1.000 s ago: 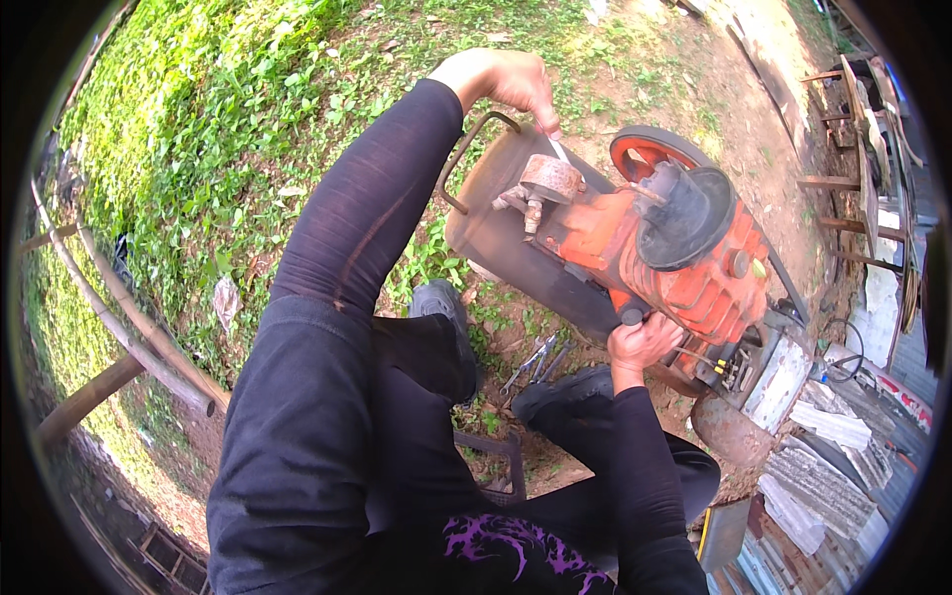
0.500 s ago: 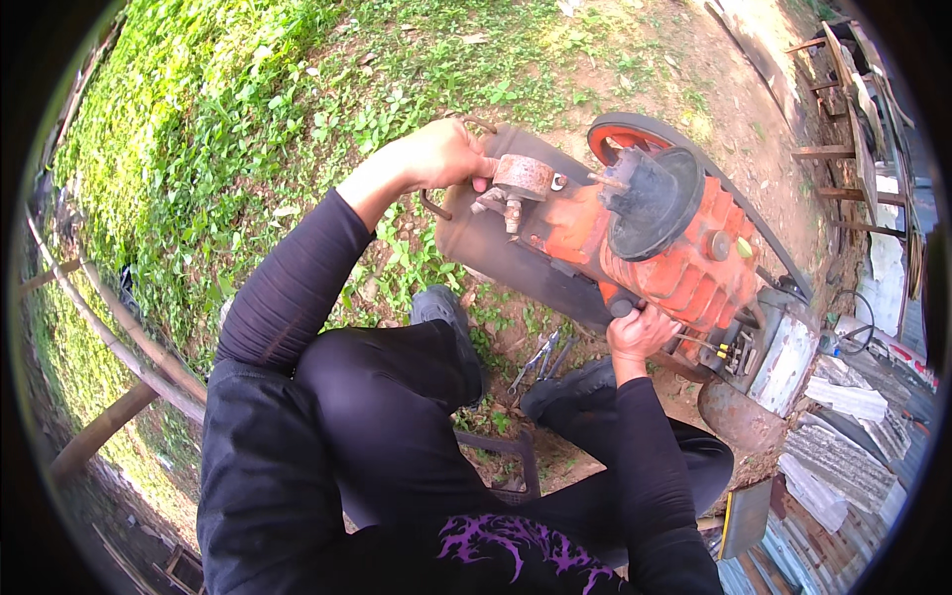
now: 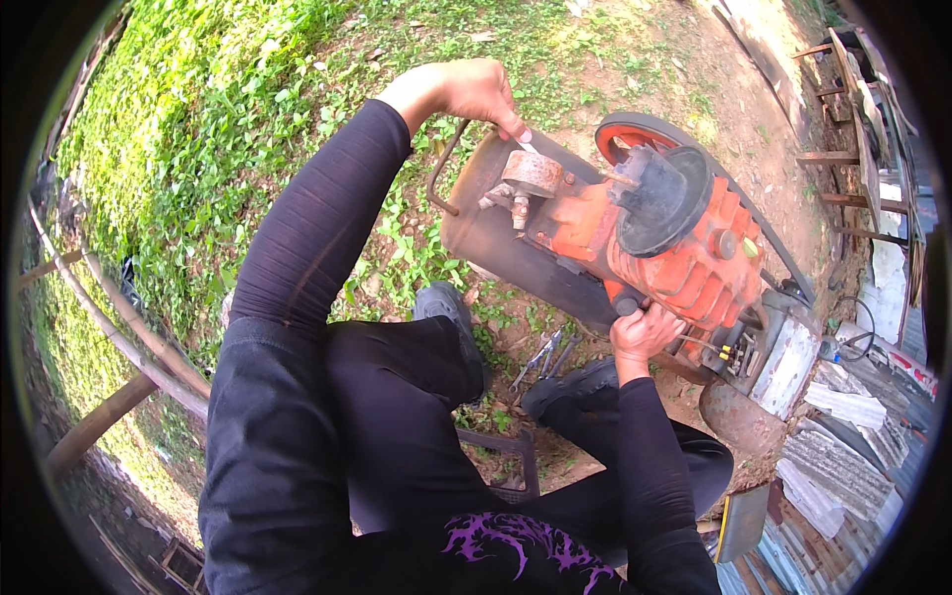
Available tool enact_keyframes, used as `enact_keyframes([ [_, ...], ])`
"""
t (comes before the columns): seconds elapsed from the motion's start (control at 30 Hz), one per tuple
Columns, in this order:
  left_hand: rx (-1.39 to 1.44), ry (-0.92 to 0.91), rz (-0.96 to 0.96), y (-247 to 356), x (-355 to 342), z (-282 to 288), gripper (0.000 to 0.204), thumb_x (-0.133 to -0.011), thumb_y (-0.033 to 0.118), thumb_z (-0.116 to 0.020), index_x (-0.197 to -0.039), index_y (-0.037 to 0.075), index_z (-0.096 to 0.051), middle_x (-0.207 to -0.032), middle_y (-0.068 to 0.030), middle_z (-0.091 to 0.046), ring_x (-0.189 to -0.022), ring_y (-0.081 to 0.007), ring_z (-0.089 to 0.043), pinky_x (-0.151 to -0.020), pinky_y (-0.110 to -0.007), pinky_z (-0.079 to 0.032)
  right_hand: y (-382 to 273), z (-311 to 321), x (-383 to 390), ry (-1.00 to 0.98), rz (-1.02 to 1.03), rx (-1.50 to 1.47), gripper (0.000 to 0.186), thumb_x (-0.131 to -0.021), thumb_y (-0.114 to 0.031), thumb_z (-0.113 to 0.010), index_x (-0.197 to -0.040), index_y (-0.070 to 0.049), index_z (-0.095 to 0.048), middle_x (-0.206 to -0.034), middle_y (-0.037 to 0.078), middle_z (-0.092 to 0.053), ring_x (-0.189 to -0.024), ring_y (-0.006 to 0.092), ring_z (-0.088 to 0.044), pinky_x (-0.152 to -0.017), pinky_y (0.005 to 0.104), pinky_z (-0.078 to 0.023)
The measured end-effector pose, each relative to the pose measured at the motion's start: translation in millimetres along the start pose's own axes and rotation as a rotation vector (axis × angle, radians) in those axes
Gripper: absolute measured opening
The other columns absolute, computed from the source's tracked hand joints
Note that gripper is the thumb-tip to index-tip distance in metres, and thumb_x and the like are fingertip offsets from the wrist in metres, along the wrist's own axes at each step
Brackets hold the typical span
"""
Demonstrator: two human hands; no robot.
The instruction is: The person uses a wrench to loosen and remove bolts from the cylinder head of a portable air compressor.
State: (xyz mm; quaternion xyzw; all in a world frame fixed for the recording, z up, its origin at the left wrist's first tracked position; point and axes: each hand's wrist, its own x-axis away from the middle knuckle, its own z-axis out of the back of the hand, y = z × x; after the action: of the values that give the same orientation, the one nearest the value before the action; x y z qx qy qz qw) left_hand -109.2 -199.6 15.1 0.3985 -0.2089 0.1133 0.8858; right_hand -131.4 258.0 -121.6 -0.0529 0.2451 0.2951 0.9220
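Observation:
An orange air compressor pump [image 3: 684, 253] sits on a rusty brown tank [image 3: 506, 248] lying on bare ground. A black round cover [image 3: 662, 198] tops the pump. My left hand [image 3: 471, 91] is raised over the tank's far end, pinching a thin metal tool whose tip meets a rusty round fitting [image 3: 533, 174]. My right hand [image 3: 643, 332] grips a part on the near side of the pump. Both arms wear black sleeves. Several small wrenches [image 3: 543, 355] lie on the ground between my black shoes [image 3: 451, 307].
Green ground cover [image 3: 228, 119] spreads to the left with wooden poles [image 3: 109, 337] beyond it. Corrugated metal sheets [image 3: 843, 446] and wooden frames [image 3: 853, 109] crowd the right side. A red wheel [image 3: 620, 134] sits behind the pump. A metal stool frame [image 3: 511, 461] is under me.
My left hand has lifted from the tank's left side up to the rusty fitting, tool tip on it. My right hand stayed on the pump's near side.

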Motion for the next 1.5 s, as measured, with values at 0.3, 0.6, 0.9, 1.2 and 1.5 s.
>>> enact_keyframes([
  [0.3, 0.061, -0.019, -0.013, 7.8, -15.9, -3.9, 0.03, -0.072, 0.038, -0.088, -0.079, 0.009, -0.081, -0.074, -0.0025, -0.075, -0.07, -0.0122, -0.066, -0.069, -0.03, -0.051, 2.2, -2.0, 3.2, -0.024, -0.017, -0.007, 0.026, -0.077, -0.02, -0.052, -0.089, -0.001, -0.066, -0.099, 0.025, -0.063, -0.101, 0.049, -0.053, -0.095, 0.0599, -0.036],
  [0.6, 0.01, -0.001, -0.02, 16.5, -19.1, -0.5, 0.029, -0.071, 0.033, -0.09, -0.079, 0.006, -0.081, -0.075, -0.0038, -0.075, -0.067, -0.0134, -0.065, -0.067, -0.03, -0.051, 1.5, -1.9, 1.7, 0.006, -0.027, -0.053, 0.026, -0.075, -0.019, -0.052, -0.089, -0.002, -0.066, -0.101, 0.025, -0.062, -0.105, 0.0487, -0.053, -0.097, 0.0603, -0.036],
  [0.9, 0.038, 0.0, -0.044, 15.7, -13.7, -0.1, 0.03, -0.071, 0.031, -0.09, -0.082, 0.004, -0.08, -0.074, -0.004, -0.075, -0.065, -0.0127, -0.065, -0.064, -0.031, -0.052, -3.6, 5.0, -4.7, 0.012, -0.019, -0.062, 0.026, -0.076, -0.018, -0.051, -0.09, -0.001, -0.065, -0.111, 0.03, -0.059, -0.113, 0.0529, -0.05, -0.101, 0.0629, -0.034],
  [1.2, 0.004, 0.022, -0.08, 17.5, -16.5, -0.1, 0.025, -0.074, 0.027, -0.088, -0.084, 0.005, -0.081, -0.076, -0.006, -0.076, -0.066, -0.0133, -0.067, -0.063, -0.032, -0.052, -1.7, 3.5, -2.6, -0.006, -0.019, -0.086, 0.037, -0.076, -0.017, -0.05, -0.103, 0.001, -0.067, -0.119, 0.03, -0.06, -0.115, 0.0526, -0.05, -0.101, 0.0634, -0.034],
  [1.5, 0.038, -0.017, -0.05, 13.8, -18.6, -0.6, 0.027, -0.073, 0.03, -0.09, -0.083, 0.005, -0.081, -0.076, -0.0059, -0.076, -0.068, -0.0129, -0.067, -0.067, -0.03, -0.053, -0.2, 2.7, -3.8, -0.039, -0.025, -0.084, 0.032, -0.076, -0.018, -0.051, -0.097, 0.0, -0.066, -0.117, 0.03, -0.059, -0.116, 0.0524, -0.049, -0.101, 0.0628, -0.034],
])
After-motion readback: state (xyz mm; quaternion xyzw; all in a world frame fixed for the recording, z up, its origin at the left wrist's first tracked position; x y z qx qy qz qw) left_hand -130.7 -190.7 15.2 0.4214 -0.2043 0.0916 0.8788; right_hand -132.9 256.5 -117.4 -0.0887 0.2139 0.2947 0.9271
